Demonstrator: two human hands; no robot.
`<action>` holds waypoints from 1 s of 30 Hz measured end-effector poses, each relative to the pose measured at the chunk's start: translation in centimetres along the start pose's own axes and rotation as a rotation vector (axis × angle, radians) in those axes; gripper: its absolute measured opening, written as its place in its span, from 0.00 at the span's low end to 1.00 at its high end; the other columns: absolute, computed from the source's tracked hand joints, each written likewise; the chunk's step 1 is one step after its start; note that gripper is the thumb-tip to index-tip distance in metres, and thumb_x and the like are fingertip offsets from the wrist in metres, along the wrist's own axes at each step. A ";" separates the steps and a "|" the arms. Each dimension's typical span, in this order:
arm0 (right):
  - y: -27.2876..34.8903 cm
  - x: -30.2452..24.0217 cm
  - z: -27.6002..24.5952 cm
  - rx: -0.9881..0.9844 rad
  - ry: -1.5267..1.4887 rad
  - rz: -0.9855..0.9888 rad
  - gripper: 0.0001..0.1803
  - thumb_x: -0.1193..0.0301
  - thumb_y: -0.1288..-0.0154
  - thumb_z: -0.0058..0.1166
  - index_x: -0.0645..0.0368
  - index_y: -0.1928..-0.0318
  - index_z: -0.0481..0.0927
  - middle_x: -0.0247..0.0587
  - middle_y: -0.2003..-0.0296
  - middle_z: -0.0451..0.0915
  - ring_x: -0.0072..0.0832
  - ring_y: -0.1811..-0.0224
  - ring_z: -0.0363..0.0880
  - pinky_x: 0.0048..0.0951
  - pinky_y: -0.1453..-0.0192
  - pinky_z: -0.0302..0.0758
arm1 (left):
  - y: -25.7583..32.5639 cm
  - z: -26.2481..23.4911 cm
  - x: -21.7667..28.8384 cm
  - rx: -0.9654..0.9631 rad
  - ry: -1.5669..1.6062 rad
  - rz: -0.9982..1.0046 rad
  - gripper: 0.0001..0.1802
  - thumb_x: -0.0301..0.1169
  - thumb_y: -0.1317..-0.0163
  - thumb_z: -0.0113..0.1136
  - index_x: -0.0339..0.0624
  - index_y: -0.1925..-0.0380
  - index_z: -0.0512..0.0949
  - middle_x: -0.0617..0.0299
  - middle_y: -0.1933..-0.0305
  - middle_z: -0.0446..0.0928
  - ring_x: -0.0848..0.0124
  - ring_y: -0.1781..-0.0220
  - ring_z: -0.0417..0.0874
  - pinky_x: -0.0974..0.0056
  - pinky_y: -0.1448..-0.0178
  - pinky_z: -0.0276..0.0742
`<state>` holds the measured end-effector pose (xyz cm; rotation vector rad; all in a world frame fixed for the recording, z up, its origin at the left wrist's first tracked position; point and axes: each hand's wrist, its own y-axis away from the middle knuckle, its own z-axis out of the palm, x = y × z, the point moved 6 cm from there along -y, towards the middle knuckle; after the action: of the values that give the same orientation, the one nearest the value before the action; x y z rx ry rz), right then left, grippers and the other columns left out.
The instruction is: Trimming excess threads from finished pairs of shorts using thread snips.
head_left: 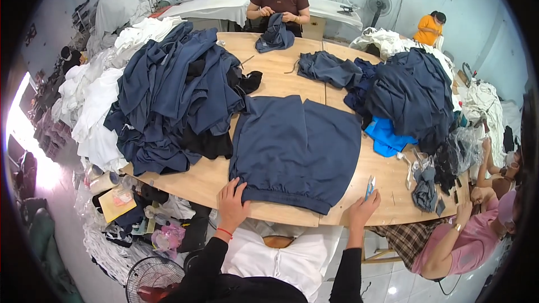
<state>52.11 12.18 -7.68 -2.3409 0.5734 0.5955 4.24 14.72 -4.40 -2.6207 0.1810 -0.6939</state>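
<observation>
A pair of dark blue-grey shorts (297,146) lies spread on the wooden table before me, its gathered elastic waistband (283,197) along the near side. My left hand (233,202) rests at the waistband's left corner, fingers stretched out over the cloth and the table edge. To the right of the shorts, my right hand (364,210) is closed around small blue thread snips (370,187), their blades pointing away from me. That hand is apart from the fabric, at the table's near edge.
A tall heap of dark blue garments (174,78) stands left; another pile (412,92) stands right, above a bright blue cloth (389,136). Across the table (269,70) a person in brown (281,3) handles a dark garment. A person in pink (466,238) sits close at right.
</observation>
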 end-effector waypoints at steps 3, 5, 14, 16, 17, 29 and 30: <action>2.8 -5.2 -1.1 0.028 0.139 -0.124 0.36 0.74 0.28 0.56 0.72 0.22 0.65 0.74 0.25 0.64 0.67 0.23 0.63 0.59 0.19 0.60 | 0.1 0.1 -0.4 0.025 -0.042 0.002 0.31 0.30 0.49 0.68 0.47 0.40 0.83 0.53 0.30 0.78 0.50 0.27 0.76 0.45 0.24 0.69; 5.0 -7.4 -0.7 -0.042 0.306 -0.128 0.35 0.69 0.27 0.57 0.69 0.23 0.68 0.70 0.23 0.64 0.65 0.22 0.63 0.60 0.18 0.57 | 0.1 0.2 -0.4 0.031 -0.056 0.018 0.29 0.32 0.48 0.68 0.46 0.42 0.84 0.53 0.31 0.79 0.50 0.28 0.78 0.45 0.24 0.69; 4.8 -6.8 -0.3 -0.011 0.199 -0.116 0.22 0.71 0.30 0.59 0.66 0.39 0.84 0.53 0.32 0.81 0.53 0.24 0.70 0.54 0.18 0.60 | -0.1 0.4 -0.5 0.049 -0.043 0.011 0.29 0.29 0.49 0.62 0.45 0.42 0.84 0.53 0.30 0.78 0.48 0.28 0.77 0.45 0.24 0.69; 4.9 -6.7 -0.4 0.000 0.188 -0.119 0.21 0.72 0.32 0.59 0.66 0.40 0.85 0.53 0.33 0.81 0.54 0.24 0.72 0.55 0.18 0.60 | -0.2 0.4 -0.5 0.046 -0.042 0.008 0.29 0.29 0.49 0.62 0.45 0.42 0.84 0.53 0.30 0.78 0.48 0.28 0.77 0.45 0.24 0.70; 4.9 -6.6 -0.3 0.002 0.180 -0.127 0.21 0.73 0.33 0.59 0.65 0.41 0.85 0.53 0.33 0.81 0.54 0.25 0.72 0.55 0.19 0.61 | -0.2 0.4 -0.5 0.046 -0.042 0.007 0.29 0.29 0.49 0.61 0.44 0.42 0.84 0.52 0.30 0.79 0.48 0.28 0.77 0.44 0.24 0.70; 5.3 -6.7 -0.7 -0.024 0.133 -0.204 0.23 0.73 0.41 0.59 0.62 0.43 0.85 0.52 0.33 0.81 0.53 0.24 0.70 0.56 0.18 0.60 | 0.3 0.3 -0.6 0.044 -0.055 0.007 0.30 0.30 0.49 0.63 0.45 0.42 0.84 0.53 0.30 0.78 0.50 0.27 0.76 0.45 0.23 0.70; 5.4 -6.5 -0.8 -0.027 0.135 -0.197 0.24 0.74 0.42 0.59 0.61 0.43 0.85 0.52 0.33 0.81 0.53 0.25 0.71 0.56 0.19 0.60 | 0.3 0.4 -0.6 0.047 -0.052 0.007 0.30 0.30 0.49 0.63 0.45 0.42 0.84 0.53 0.30 0.78 0.50 0.27 0.76 0.45 0.23 0.70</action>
<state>44.19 9.50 -6.13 -2.4402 0.3894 0.3588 3.89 14.75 -5.13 -2.5886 0.1562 -0.6200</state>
